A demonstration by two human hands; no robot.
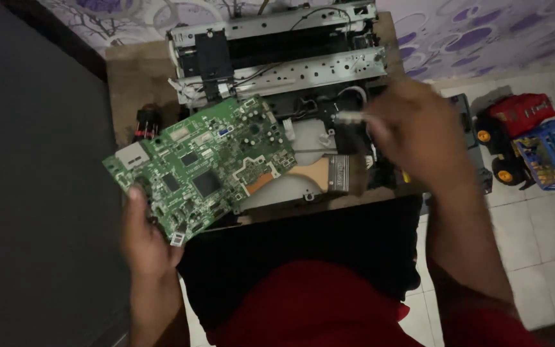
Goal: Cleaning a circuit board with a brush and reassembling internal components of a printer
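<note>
Fingers of the left hand (144, 241) clamp the near corner of the green circuit board (203, 166), thumb on top, holding it tilted above the counter (137, 83). Its long axis runs from about 8 o'clock up to 2 o'clock, toward the opened printer (277, 45). At 3 o'clock from the board, the right hand (415, 138) is blurred; its fingers are closed around a thin pale tool (354, 117) whose tip points to 9 o'clock, just short of the board's far end.

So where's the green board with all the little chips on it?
In the head view, the green circuit board is left of centre, held at its lower edge by the left hand, just in front of the opened printer on the small table.
</note>
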